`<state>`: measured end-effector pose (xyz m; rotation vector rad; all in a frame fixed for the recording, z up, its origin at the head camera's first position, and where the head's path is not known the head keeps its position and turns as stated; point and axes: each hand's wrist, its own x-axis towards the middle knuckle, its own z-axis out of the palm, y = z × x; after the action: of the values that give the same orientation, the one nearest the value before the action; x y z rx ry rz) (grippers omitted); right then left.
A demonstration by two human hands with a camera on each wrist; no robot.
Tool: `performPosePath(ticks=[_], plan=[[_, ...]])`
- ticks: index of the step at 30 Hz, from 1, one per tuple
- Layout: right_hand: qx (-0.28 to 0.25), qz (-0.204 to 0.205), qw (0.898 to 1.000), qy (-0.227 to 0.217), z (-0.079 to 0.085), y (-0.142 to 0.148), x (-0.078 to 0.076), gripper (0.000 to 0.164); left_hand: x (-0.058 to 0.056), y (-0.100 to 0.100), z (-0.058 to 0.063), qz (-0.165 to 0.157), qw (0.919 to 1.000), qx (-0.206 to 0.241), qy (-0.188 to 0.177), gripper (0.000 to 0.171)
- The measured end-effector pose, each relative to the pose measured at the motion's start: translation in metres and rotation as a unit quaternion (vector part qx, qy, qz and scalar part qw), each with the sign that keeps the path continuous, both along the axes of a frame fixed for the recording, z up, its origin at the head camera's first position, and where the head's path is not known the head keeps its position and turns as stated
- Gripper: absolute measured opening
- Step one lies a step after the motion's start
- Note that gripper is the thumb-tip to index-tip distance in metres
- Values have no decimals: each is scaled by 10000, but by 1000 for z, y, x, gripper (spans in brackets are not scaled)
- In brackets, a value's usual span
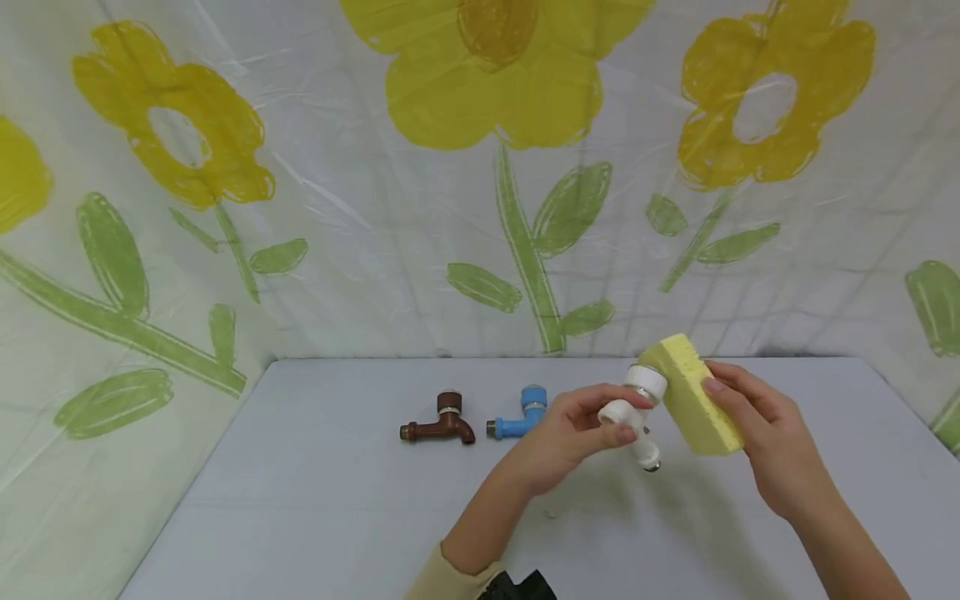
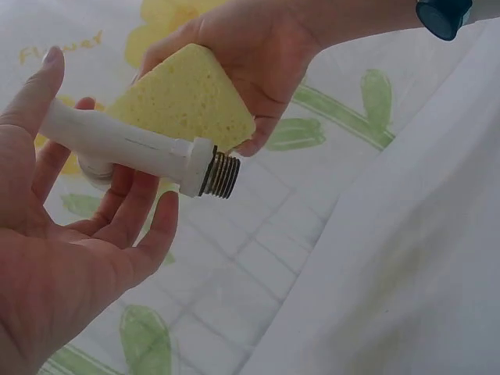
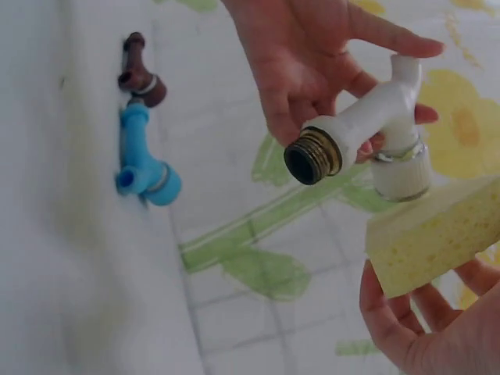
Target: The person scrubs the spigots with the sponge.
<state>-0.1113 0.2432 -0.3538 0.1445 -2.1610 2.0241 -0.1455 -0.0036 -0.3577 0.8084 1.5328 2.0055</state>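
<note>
My left hand point(image 1: 564, 433) holds a white faucet point(image 1: 633, 421) between thumb and fingers, raised above the table. Its threaded brass end point(image 2: 223, 175) shows in the left wrist view, and its round white knob point(image 3: 401, 173) shows in the right wrist view. On the right, my right hand point(image 1: 772, 437) grips a yellow sponge point(image 1: 693, 400) by its outer side. The sponge's face lies up against the faucet's knob, or very close to it.
A brown faucet point(image 1: 444, 419) and a blue faucet point(image 1: 520, 412) lie on the white table point(image 1: 300, 492), left of my hands. Behind the table hangs a pale curtain point(image 1: 337, 275) with yellow flowers.
</note>
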Motion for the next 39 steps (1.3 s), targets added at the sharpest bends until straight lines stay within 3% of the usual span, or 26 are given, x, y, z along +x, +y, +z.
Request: performPosePath(ticks=[9, 17, 20, 22, 24, 25, 26, 28, 29, 32, 34, 35, 36, 37, 39], plan=[[42, -75, 9998, -178, 3, 13, -1, 29, -2, 2, -2, 136, 9999, -54, 48, 42], [-160, -222, 9995, -187, 5, 25, -1, 33, 1, 16, -7, 126, 9980, -407, 475, 43], [-239, -323, 9990, -193, 7, 30, -1, 33, 2, 22, -9, 301, 9893, -1003, 1018, 35], [-318, -384, 9986, -166, 9, 35, -2, 32, 1, 26, -11, 468, 9724, -1624, 1611, 32], [-430, -439, 9980, -124, 11, 38, -2, 31, -2, 30, -14, 645, 9397, -2399, 2349, 33], [-475, -456, 9978, -98, 11, 39, -3, 31, -4, 33, -17, 742, 9194, -2802, 2657, 34], [-479, -465, 9977, -75, 11, 39, -3, 31, -5, 36, -20, 866, 8938, -3247, 2970, 35], [-441, -478, 9979, -34, 11, 39, -4, 32, -8, 44, -28, 1104, 8345, -4120, 3489, 37], [-370, -492, 9981, -34, 11, 39, -4, 32, -9, 50, -32, 1209, 8008, -4535, 3720, 38], [178, -636, 9978, -107, 12, 38, -4, 33, -12, 69, -46, 1440, 6884, -5671, 4286, 38], [560, -739, 9955, -178, 12, 39, -4, 33, -13, 82, -54, 1453, 6241, -6221, 4499, 38], [743, -791, 9939, -216, 12, 39, -4, 33, -13, 88, -57, 1441, 5961, -6444, 4568, 37], [915, -847, 9919, -245, 12, 38, -4, 33, -13, 93, -60, 1446, 5741, -6608, 4613, 36], [976, -861, 9912, -260, 12, 38, -4, 33, -14, 97, -63, 1448, 5574, -6734, 4635, 35], [964, -857, 9913, -280, 11, 38, -5, 33, -14, 102, -65, 1483, 5385, -6875, 4640, 30]])
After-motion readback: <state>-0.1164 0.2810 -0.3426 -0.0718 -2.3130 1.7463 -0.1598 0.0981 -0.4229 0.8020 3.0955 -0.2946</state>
